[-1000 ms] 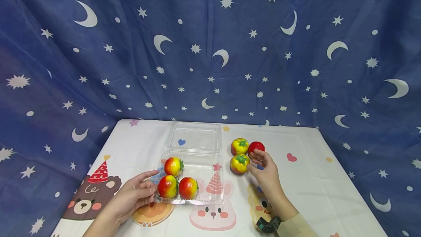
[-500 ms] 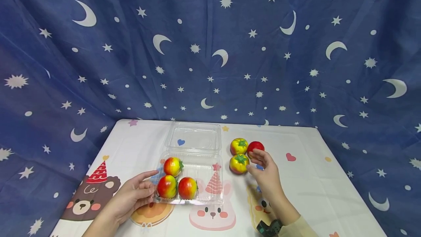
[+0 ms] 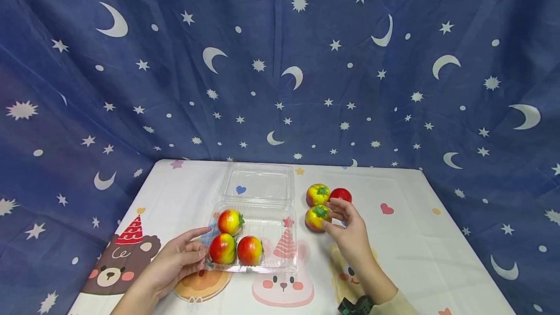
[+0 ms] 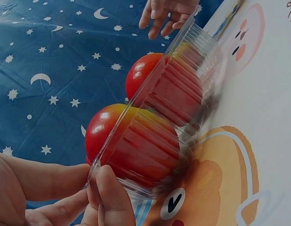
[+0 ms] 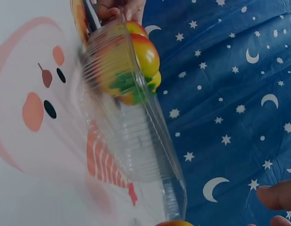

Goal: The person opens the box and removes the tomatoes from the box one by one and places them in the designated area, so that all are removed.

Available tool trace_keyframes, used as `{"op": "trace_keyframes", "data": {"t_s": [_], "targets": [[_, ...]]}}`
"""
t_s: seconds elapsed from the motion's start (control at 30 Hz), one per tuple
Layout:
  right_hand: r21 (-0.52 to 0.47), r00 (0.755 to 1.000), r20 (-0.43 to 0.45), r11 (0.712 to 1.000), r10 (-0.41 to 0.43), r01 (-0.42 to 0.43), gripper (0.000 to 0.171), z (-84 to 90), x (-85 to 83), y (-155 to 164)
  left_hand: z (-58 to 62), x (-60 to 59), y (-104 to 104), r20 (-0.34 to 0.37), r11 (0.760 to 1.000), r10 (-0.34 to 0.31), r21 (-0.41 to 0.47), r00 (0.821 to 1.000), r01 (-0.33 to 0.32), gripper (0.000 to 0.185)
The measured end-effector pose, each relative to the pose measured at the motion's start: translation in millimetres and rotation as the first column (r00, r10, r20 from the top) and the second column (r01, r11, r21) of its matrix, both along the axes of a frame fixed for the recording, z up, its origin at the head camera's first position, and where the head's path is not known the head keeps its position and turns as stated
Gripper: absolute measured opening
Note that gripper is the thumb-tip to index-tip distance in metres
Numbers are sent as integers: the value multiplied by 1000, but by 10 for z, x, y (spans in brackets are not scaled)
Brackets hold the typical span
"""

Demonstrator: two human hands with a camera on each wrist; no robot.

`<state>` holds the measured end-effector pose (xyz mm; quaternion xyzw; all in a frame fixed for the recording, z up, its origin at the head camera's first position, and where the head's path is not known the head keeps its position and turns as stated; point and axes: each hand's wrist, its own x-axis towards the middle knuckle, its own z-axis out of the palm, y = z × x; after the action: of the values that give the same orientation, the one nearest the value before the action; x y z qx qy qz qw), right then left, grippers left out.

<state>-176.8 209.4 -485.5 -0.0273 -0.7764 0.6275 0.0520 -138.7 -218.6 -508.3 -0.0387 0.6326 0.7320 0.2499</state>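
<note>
My left hand (image 3: 177,259) pinches the rim of a clear plastic clamshell box (image 3: 280,222) at its near left corner, thumb and fingers on either side in the left wrist view. Inside lie three red and yellow toy tomatoes with green leafy tops: one farther back (image 3: 230,221), one near my left hand (image 3: 222,248), one to its right (image 3: 250,250). My right hand (image 3: 352,232) is at the near yellow tomato (image 3: 317,218), thumb and fingers apart around its right side; contact is unclear. Behind it sit another yellow tomato (image 3: 317,194) and a red fruit (image 3: 341,195), partly hidden by fingers.
The box's lid (image 3: 259,182) lies folded back flat behind the tray part. A white cloth printed with cartoon animals covers the table (image 3: 420,237). A blue star-and-moon curtain (image 3: 280,62) hangs behind it and along the left side.
My right hand has moved slightly left, bringing its thumb and fingers over the right side of the near yellow tomato. My left hand and the box stay as they were.
</note>
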Motion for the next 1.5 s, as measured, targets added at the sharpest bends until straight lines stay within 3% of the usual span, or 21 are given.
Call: {"op": "trace_keyframes", "data": {"t_s": [0.93, 1.5], "targets": [[-78, 989, 9, 986, 149, -148, 57, 104, 79, -389, 12, -1, 9, -12, 1000, -4, -11, 1000, 4, 82], [-131, 972, 49, 966, 231, -223, 61, 45, 172, -609, 8, 0, 10, -12, 1000, -7, -14, 1000, 7, 82]]}}
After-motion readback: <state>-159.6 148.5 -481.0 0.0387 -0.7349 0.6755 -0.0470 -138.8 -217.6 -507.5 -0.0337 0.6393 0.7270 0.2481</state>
